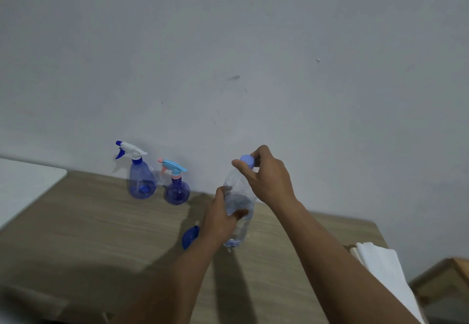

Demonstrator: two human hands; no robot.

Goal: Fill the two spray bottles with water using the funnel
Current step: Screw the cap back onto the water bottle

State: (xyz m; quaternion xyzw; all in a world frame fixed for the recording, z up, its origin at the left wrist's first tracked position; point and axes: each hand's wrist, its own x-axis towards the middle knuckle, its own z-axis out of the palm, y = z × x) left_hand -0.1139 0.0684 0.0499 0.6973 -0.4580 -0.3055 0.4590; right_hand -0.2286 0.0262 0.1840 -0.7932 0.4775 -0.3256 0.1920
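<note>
In the middle of the frame a clear water bottle (239, 204) stands nearly upright over the wooden table (101, 234), its long axis running bottom to top with the neck leaning slightly right. The left hand (223, 218) wraps around its middle, thumb across the front. The right hand (266, 179) comes over from the right with the wrist bent down, and its thumb and fingers pinch the pale blue cap (247, 161). Just left of the left wrist, a blue funnel (189, 237) lies partly hidden on the table. Further left, by the wall (228, 44), the taller spray bottle (142, 179) and the shorter spray bottle (177, 191) stand upright side by side, well apart from both hands, nozzles pointing left. A white folded cloth (383, 265) lies at lower right.
</note>
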